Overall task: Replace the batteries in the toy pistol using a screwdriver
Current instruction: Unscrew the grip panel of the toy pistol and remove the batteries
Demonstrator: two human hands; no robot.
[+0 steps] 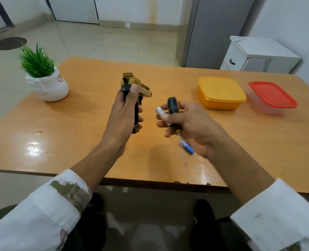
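We see the left hand [123,115] wrapped round the black grip of a tan-and-black plastic toy pistol [141,87]. The thumb presses up against the rear of the pistol and the fingers curl round the grip's far side. The pistol is held roughly upright, butt down, clear of the glossy orange-brown wooden table [77,142].

Just right of those fingers, and apart from them, the right hand [193,122] holds two things at once. A screwdriver [171,107] with a black handle and a yellow collar lies inside its curled fingers, handle end up. A small silver cylindrical battery [160,113] is pinched at the fingertips. The thin shaft drops below the fingers, and it is too blurred for us to tell where its tip ends.

Beneath the heel of that hand a blue-and-white battery [188,148] lies on the table. Beyond the right fingers stand an orange lidded plastic box [220,93] and, further right, a clear box with a red lid [273,96]. Far left of the left fingers sits a green artificial plant in a white pot [47,82].
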